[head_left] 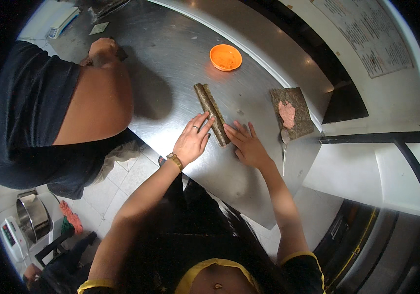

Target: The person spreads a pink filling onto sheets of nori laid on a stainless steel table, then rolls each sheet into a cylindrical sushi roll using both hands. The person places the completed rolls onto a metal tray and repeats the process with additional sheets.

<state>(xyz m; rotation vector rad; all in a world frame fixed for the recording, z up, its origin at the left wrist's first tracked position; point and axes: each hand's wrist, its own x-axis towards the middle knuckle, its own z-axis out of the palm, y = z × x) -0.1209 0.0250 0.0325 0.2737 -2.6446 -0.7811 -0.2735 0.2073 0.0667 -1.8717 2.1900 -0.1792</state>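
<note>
A dark green-brown seaweed roll (211,110) lies at a slant on the steel table, with a flap of the sheet along its far right side. My left hand (190,139), wearing a ring and a gold watch, rests its outstretched fingers on the roll's near half. From the other side my right hand (249,147) touches the roll's right edge with its fingertips, fingers spread. To the right lies a flat seaweed sheet (298,105) with pink paste (287,113) on it. A thin-handled metal utensil (284,157) sits at that sheet's near edge.
An orange bowl (225,58) stands on the steel table (180,44) beyond the roll. At the left, a person in a dark shirt (29,98) works at the same table. A scale (63,22) is at the far left; a metal pot (33,215) stands lower left. A wall borders the right.
</note>
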